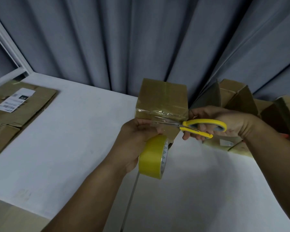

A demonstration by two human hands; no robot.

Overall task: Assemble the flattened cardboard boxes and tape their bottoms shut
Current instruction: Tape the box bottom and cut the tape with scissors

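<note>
An assembled cardboard box (162, 96) stands on the white table (74, 131), its taped side facing up and toward me. My left hand (132, 139) holds a yellow tape roll (152, 158) just below the box's near edge, with a clear strip of tape stretched from the roll to the box. My right hand (224, 123) grips yellow-handled scissors (203, 127), whose blades reach left across the stretched tape beside my left fingers.
Flattened cardboard boxes (15, 113) with a white label lie at the table's left. Several assembled open boxes (238, 97) crowd the right side behind my right hand. Grey curtains (141, 39) hang right behind the table.
</note>
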